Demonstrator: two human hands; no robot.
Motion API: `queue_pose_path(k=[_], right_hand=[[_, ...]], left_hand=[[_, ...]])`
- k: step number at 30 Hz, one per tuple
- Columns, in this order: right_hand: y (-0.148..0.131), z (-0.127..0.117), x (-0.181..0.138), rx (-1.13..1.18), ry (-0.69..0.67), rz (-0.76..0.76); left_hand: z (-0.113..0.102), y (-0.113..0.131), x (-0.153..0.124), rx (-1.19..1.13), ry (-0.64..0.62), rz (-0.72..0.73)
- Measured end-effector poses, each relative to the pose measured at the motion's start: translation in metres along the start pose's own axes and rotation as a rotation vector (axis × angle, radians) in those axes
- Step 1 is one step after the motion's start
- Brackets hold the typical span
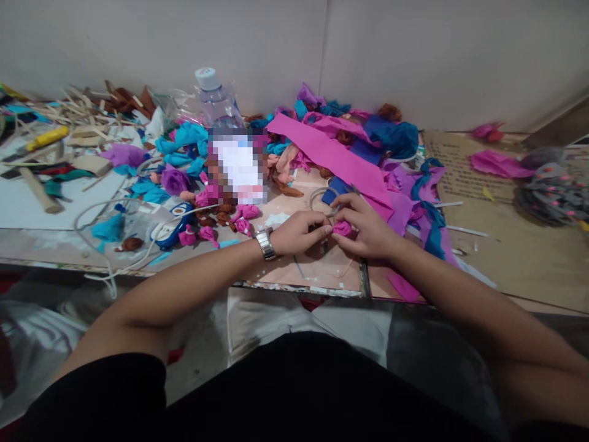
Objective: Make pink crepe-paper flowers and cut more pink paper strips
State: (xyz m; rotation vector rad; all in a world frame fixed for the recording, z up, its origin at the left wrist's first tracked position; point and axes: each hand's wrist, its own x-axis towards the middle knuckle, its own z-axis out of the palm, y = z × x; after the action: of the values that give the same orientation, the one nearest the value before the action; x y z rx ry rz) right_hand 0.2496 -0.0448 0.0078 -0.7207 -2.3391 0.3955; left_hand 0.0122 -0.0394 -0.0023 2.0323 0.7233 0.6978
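Note:
Near the table's front edge, a small rolled pink crepe-paper flower [342,229] sits between my two hands. My right hand [365,227] is closed on it, with thumb below and fingers above. From the other side my left hand [301,233], with a metal watch at the wrist, pinches at the flower's left end; its fingertips partly hide what they grip. Just behind the hands lies a tape roll [317,195] beside a dark blue piece [335,189]. A long pink crepe-paper strip [331,156] stretches diagonally behind them.
Finished-looking pink paper buds [207,234], a blue device with a white cable [172,227] and a blurred-out phone [242,169] lie left. A clear bottle [218,101] stands behind. Wooden sticks [83,107] and a yellow-handled tool [48,137] are far left; cardboard [506,245] lies right.

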Motion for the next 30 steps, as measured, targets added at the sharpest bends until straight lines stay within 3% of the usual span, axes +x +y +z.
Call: queue_pose_path(k=[4,11,17,30], right_hand=[[-0.0021,-0.0008,0.0000,-0.011,0.011,-0.004],[-0.0009,-0.0031,0.0005,0.008,-0.006,0.061],[0.0001,0.0009,0.0000,0.013,0.022,0.071],[0.0008,-0.0003,-0.0002,-0.025,0.061,-0.027]], left_hand=[[0.0003,-0.0007,0.0009,-0.104,-0.011,-0.061],[0.0010,-0.0067,0.0019,0.035,0.101,0.025],[-0.0001,-0.0051,0.0016,0.079,0.112,0.038],[0.0005,-0.0029,0.0014,-0.205,0.031,-0.100]])
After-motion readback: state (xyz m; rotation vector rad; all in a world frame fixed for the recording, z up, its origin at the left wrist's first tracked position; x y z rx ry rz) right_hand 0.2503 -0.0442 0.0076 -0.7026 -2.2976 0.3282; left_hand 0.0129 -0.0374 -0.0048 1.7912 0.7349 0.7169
